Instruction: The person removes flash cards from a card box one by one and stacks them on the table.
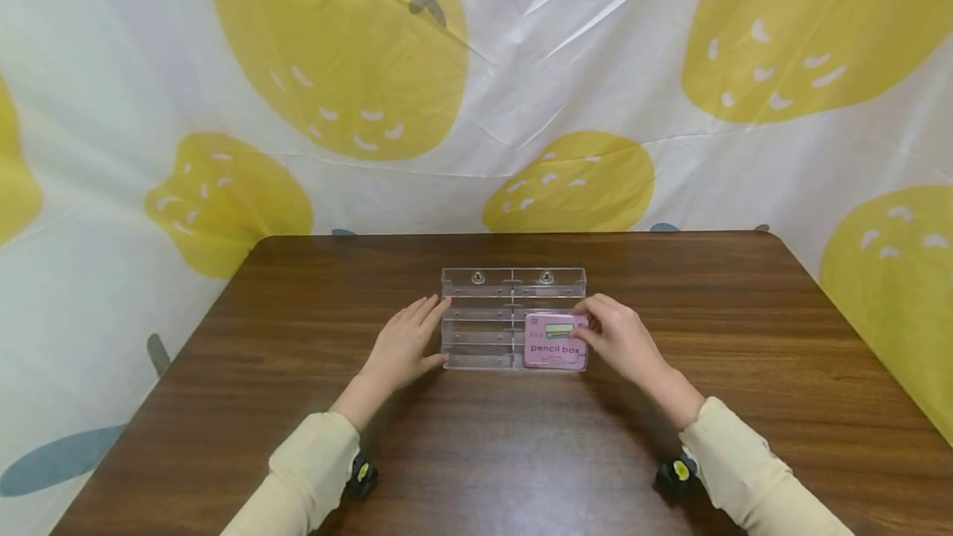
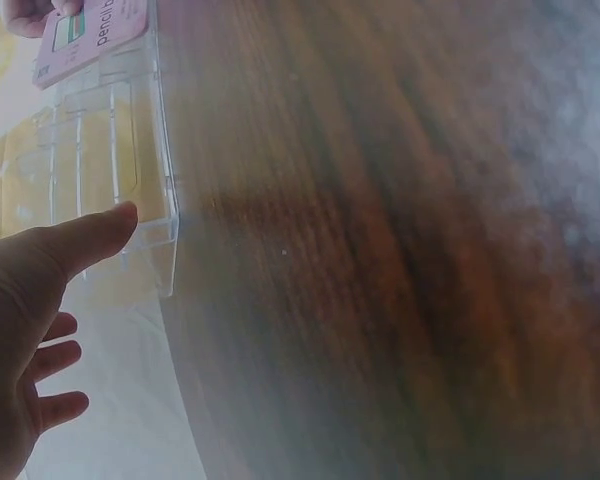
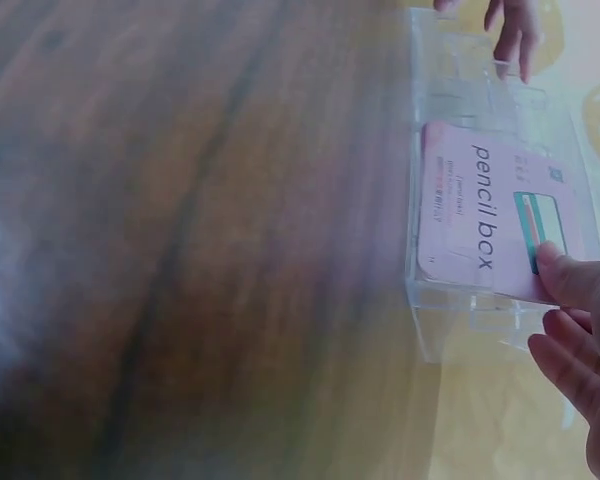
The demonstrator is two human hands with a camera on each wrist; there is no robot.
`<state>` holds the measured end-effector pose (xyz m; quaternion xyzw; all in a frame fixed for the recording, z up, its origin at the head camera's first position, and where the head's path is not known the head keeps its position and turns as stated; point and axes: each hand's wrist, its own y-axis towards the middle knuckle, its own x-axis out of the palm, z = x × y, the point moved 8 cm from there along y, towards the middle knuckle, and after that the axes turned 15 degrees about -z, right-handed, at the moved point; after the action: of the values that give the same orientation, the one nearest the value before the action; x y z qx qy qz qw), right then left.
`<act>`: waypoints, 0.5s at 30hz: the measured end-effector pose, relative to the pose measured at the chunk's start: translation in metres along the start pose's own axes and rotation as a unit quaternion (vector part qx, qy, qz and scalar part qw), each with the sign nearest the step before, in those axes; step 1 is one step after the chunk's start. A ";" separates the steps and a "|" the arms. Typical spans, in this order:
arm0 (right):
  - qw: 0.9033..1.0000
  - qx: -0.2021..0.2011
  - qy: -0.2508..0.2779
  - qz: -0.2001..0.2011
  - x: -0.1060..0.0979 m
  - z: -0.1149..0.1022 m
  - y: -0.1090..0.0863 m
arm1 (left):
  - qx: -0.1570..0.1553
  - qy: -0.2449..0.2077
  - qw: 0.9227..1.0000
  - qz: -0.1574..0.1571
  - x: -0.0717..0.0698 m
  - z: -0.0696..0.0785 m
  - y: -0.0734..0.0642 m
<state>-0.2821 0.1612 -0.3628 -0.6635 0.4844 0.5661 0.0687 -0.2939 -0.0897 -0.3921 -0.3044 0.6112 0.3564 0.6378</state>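
A clear plastic rack (image 1: 477,346) with stepped tiers in two columns stands at the middle of the table. In its right column, at the front, is a flat pink box (image 1: 551,358) printed "pencil box". My right hand (image 1: 624,339) pinches this box by its right edge, the thumb lying on its printed face in the right wrist view. At the rack's left side is my left hand (image 1: 398,347), its fingers extended. Thumb and fingertips are at that side, and the left wrist view shows the thumb (image 2: 105,235) by the rack's front corner.
The brown wooden table (image 1: 476,445) reaches back to a white cloth (image 1: 387,205) with yellow fruit prints, hanging behind and at the sides. Black wrist cameras sit under both cream sleeves (image 1: 316,457).
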 end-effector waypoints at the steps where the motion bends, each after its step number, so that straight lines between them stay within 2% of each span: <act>1: 1.000 0.002 0.002 -0.004 -0.001 0.000 0.001 | 0.001 -0.001 1.000 0.002 0.000 0.000 0.000; 10: 0.998 0.033 0.022 -0.053 -0.006 0.005 0.009 | 0.002 -0.004 1.000 0.006 0.000 0.000 -0.001; 15: 0.998 0.038 0.049 -0.034 -0.010 0.007 0.007 | 0.002 -0.012 1.000 0.002 0.000 0.000 -0.001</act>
<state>-0.2904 0.1673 -0.3542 -0.7034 0.4854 0.5116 0.0888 -0.2931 -0.0905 -0.3926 -0.2973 0.6053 0.3601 0.6446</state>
